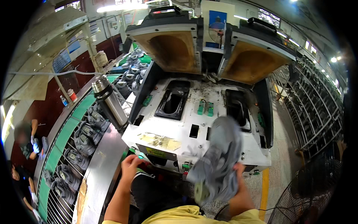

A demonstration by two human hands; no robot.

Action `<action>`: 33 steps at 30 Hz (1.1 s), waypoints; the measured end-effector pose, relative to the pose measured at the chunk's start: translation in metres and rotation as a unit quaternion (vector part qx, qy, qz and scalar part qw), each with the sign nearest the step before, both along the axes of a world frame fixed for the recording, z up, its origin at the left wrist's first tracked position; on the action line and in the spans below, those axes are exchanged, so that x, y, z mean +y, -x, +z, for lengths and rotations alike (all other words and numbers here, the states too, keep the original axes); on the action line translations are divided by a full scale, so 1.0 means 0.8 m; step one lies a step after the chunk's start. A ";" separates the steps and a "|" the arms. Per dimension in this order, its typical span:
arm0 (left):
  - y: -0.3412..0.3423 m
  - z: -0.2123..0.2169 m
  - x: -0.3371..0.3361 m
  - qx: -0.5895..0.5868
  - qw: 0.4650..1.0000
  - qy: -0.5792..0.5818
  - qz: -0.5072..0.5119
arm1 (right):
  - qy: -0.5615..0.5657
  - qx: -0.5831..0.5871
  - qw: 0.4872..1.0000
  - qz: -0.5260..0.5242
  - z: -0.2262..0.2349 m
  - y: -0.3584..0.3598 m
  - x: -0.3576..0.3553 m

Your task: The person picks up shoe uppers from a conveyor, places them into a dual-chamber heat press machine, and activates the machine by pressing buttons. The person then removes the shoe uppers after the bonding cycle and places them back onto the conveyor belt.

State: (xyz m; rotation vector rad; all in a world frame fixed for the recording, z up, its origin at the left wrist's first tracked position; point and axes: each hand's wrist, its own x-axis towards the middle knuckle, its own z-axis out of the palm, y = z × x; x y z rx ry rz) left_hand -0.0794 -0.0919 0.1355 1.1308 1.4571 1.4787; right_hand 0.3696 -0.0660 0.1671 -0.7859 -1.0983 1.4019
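Note:
My right hand (pixel 238 184) grips a grey sneaker (pixel 222 156) in front of the machine's right half; its upper end is smeared by motion. My left hand (pixel 130 166) has its fingers curled together at the machine's front left corner, beside a small green button (pixel 141 156); whether something is pinched in them is hidden. Before me stands a white-topped press machine (pixel 149 130) with two raised lids, a left lid (pixel 169 50) and a right lid (pixel 255 58), each lined brown inside. Below them are a left black well (pixel 173 102) and a right black well (pixel 235 108), the latter partly behind the sneaker.
A steel flask (pixel 110 102) stands left of the machine. Beyond it, several grey shoes (pixel 87 134) sit on a rack along a green conveyor (pixel 80 110). Other people work at the far left. On the right are a shoe rack (pixel 311 100) and a fan (pixel 309 194).

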 end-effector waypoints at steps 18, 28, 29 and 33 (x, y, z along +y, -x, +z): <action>0.254 -0.216 -0.304 -0.040 0.893 0.050 0.446 | 0.194 -0.694 0.628 -0.293 0.170 -0.097 0.363; 0.058 -0.145 -0.118 0.051 0.986 0.130 0.088 | -0.139 -0.730 0.582 -0.330 0.086 -0.120 0.230; 0.017 -0.138 -0.095 -0.029 0.988 0.151 -0.012 | -0.260 -0.662 0.621 -0.330 0.062 -0.128 0.197; -0.169 -0.073 -0.026 0.182 0.927 0.150 -0.293 | -0.285 -0.535 0.668 -0.431 -0.014 -0.175 -0.008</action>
